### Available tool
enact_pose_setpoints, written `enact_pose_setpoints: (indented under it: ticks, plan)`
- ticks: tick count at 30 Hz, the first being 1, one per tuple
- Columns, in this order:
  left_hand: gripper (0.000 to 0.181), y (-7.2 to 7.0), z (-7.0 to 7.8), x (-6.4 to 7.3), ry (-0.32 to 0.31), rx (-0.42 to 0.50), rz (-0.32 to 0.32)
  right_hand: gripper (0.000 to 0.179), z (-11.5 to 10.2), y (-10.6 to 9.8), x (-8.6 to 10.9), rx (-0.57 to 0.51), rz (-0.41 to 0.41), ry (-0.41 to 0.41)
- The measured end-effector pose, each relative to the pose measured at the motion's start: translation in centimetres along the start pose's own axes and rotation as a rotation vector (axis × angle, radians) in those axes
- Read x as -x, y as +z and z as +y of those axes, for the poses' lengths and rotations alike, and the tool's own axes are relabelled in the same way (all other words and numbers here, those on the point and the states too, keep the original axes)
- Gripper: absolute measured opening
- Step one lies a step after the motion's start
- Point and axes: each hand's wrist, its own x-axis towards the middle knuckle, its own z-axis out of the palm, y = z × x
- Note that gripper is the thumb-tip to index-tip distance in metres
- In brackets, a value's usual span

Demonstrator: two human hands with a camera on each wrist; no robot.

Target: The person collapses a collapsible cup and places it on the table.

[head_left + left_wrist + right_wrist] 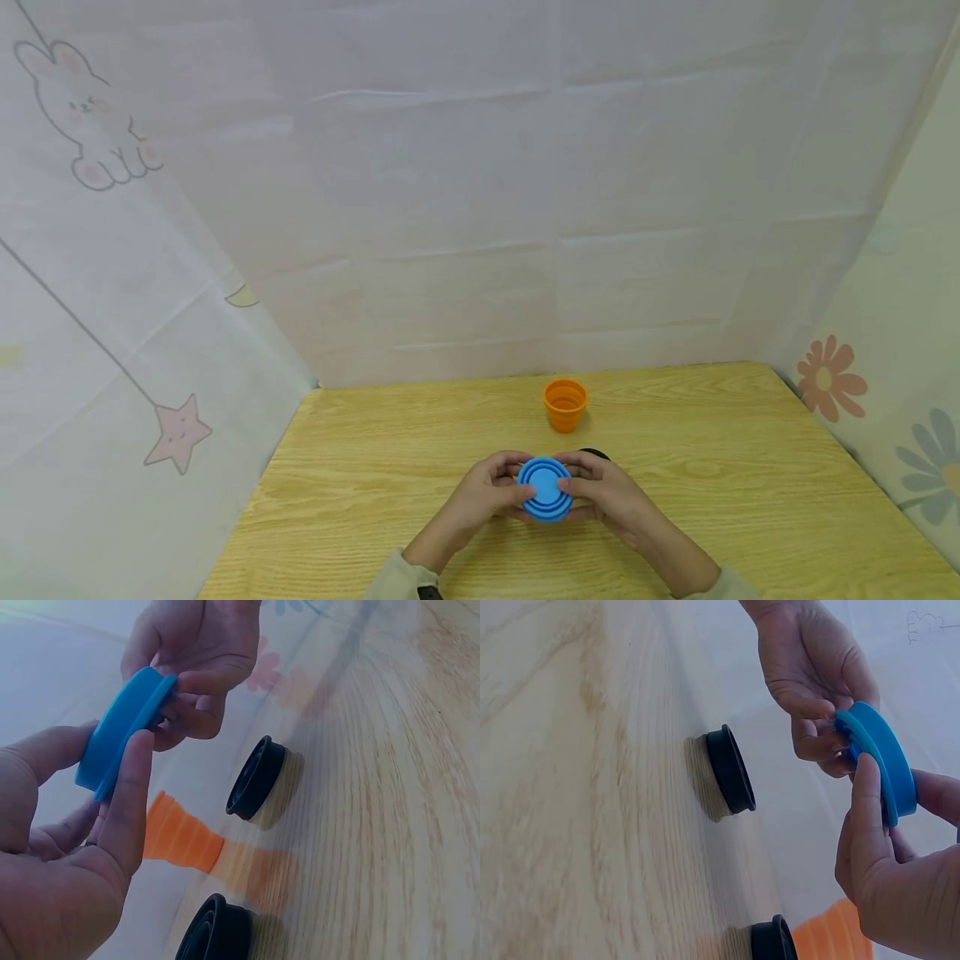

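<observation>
A blue collapsible cup, folded flat into a disc of concentric rings, is held above the table between both hands. My left hand pinches one side of it, the thumb on the face turned up toward the head camera. On the opposite side my right hand pinches the cup the same way. Both wrist views show the blue cup edge-on, tilted, with fingers against its rim. Beyond the hands, an orange collapsible cup stands upright and unfolded.
Two flattened black collapsible cups, one and another, lie on the wooden table. The head view shows only a black edge behind the right hand. White printed cloth hangs behind and beside the table.
</observation>
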Motion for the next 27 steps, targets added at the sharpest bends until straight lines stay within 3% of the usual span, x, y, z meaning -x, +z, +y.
enact_pose_setpoints:
  ticks: [17,27]
  plan:
    - [0.051,-0.9,1.3,0.3,-0.069,-0.049,0.084,0.062,-0.1,0.5,-1.2,-0.045,0.045,0.03]
    - [0.051,-2.8,1.6,-0.3,-0.064,-0.111,0.125,0.058,-0.4,1.4,-3.2,-0.057,0.085,0.023]
